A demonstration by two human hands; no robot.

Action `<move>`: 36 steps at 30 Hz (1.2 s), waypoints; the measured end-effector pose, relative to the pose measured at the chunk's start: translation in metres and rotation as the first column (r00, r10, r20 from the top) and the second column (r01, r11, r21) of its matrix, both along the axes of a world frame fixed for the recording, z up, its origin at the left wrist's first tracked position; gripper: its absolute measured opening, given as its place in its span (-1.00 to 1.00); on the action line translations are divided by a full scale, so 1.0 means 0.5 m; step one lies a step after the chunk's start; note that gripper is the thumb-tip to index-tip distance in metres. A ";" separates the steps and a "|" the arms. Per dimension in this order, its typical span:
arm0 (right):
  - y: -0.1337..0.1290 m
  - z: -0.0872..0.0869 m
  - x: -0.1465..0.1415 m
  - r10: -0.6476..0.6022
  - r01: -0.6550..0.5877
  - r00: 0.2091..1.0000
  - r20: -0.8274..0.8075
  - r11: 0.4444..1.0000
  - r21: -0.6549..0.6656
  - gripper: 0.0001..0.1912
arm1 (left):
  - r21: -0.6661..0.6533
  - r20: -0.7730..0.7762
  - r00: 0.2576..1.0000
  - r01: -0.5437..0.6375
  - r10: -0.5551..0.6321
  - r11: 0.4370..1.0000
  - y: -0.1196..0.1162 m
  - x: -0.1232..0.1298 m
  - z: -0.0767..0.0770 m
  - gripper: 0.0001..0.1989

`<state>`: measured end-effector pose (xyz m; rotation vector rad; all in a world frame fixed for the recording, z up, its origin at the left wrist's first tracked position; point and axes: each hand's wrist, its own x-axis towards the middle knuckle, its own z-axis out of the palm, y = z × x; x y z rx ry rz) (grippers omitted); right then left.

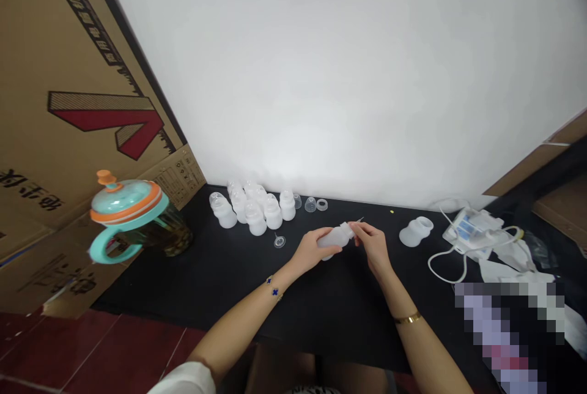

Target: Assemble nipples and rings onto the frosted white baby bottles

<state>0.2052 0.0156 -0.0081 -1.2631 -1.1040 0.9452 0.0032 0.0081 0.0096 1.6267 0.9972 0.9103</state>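
Note:
My left hand [315, 248] is wrapped round a small white baby bottle [334, 237], which lies tilted with its mouth towards the right. At that mouth, my right hand [372, 245] has its fingertips closed in a pinch. A thin pale tip [361, 219] sticks out above them; the rest of what they hold is hidden. Left of my hands lies a small clear disc with a thin stem [279, 241]. Behind it, several white bottles with clear caps [255, 218] stand in a group. Near them are clear dome caps [310, 204] and a white ring [322, 204].
A large jug with an orange and teal lid [131, 216] stands at the left, beside a tall cardboard box [68, 76]. An open white bottle [415, 232] lies tilted at right, near a white power strip and cables [472, 232]. The black table [220, 284] meets a white wall.

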 end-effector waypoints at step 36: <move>-0.007 0.011 -0.005 -0.040 0.041 0.994 0.098 0.999 -0.012 -0.58 | 0.065 -0.065 0.997 -0.041 0.045 0.997 0.000 0.002 -0.012 -0.50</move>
